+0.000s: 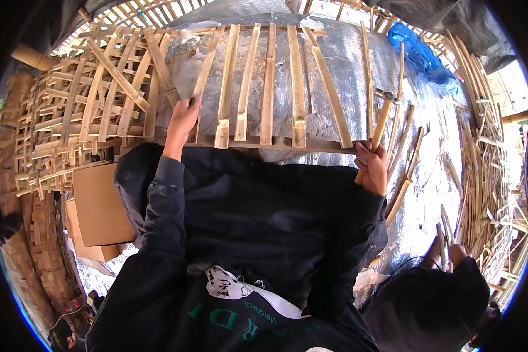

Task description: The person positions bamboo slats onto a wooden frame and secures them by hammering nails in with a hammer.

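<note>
A frame of bamboo slats [268, 88] lies on a silver foil-covered surface [346, 64] in front of me, its slats fixed to a cross strip [317, 144] along the near edge. My left hand [183, 120] grips the leftmost slat [207, 64] near its lower end. My right hand [372, 165] holds the wooden handle of a hammer [380, 120], whose metal head points up at the right end of the frame. My dark-sleeved arms and lap fill the lower middle.
A stack of finished bamboo lattices [82, 111] lies at the left, with cardboard boxes [100, 205] below it. Loose bamboo strips [405, 158] lie to the right, with a heap of offcuts [493, 176] beyond. A blue tarp [419, 56] sits at the upper right.
</note>
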`<move>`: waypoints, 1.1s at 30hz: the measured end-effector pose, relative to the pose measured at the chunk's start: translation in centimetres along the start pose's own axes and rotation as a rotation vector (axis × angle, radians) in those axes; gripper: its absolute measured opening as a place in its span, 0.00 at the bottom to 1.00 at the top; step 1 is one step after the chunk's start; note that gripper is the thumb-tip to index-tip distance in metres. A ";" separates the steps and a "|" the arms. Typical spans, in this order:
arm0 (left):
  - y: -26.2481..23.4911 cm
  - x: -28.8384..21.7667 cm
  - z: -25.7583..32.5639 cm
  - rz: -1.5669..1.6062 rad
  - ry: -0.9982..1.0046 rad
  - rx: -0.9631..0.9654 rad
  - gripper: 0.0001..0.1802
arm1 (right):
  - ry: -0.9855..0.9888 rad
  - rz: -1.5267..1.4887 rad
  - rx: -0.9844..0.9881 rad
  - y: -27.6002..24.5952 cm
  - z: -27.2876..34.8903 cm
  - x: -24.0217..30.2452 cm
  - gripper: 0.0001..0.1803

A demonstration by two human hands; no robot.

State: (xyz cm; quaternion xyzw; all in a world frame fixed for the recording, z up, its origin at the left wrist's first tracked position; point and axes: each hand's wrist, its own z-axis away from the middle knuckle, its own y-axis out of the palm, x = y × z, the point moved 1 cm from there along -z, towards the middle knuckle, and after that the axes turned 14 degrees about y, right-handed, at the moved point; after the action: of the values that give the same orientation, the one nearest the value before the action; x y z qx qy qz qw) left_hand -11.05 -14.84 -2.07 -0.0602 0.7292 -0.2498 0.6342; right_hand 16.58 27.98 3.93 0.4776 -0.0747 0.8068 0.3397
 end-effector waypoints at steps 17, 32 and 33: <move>0.8 -4.9 2.2 0.074 0.181 -0.116 0.21 | -0.128 -0.238 0.058 -2.0 2.5 0.9 0.15; 3.3 2.1 -1.4 -0.005 0.192 -0.262 0.19 | -0.118 -0.112 0.008 -1.2 -6.5 -1.0 0.11; 3.5 2.2 -1.7 0.005 0.148 -0.223 0.21 | -0.112 -0.079 0.007 -1.6 -6.9 -1.1 0.12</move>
State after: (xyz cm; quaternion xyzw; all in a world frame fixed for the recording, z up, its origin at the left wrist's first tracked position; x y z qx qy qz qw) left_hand -12.27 -12.19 -5.44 -0.1101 0.7975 -0.1692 0.5686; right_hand 13.00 31.71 -0.98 0.5258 -0.0718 0.7649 0.3650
